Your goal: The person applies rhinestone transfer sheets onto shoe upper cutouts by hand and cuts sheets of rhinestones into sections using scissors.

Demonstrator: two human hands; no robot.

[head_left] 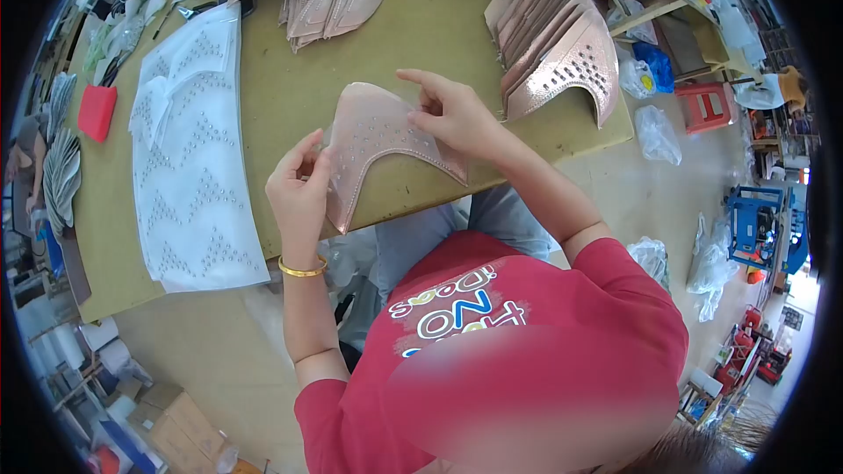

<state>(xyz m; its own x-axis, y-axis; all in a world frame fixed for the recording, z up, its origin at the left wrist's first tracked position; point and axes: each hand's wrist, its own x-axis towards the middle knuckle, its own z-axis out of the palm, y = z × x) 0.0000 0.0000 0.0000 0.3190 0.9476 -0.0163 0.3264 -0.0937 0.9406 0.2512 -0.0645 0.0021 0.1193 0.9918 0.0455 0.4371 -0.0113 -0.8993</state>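
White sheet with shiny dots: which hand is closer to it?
Left. The left hand is just right of the white sheet; the right hand is farther right in the picture.

Bright, even light on the tabletop (pixel 439 17); shadows soft, faint. Washed-out bright patch (pixel 795 347) far right of the tabletop. Pinkish stack (pixel 575 66) at its right end glints; white sheet (pixel 206 202) on its left very bright. Held pink piece (pixel 378 127) at its near edge reads sharp. Strong fisheye, black surround. Smeared blur below the tabletop, over red shirt (pixel 562 290).
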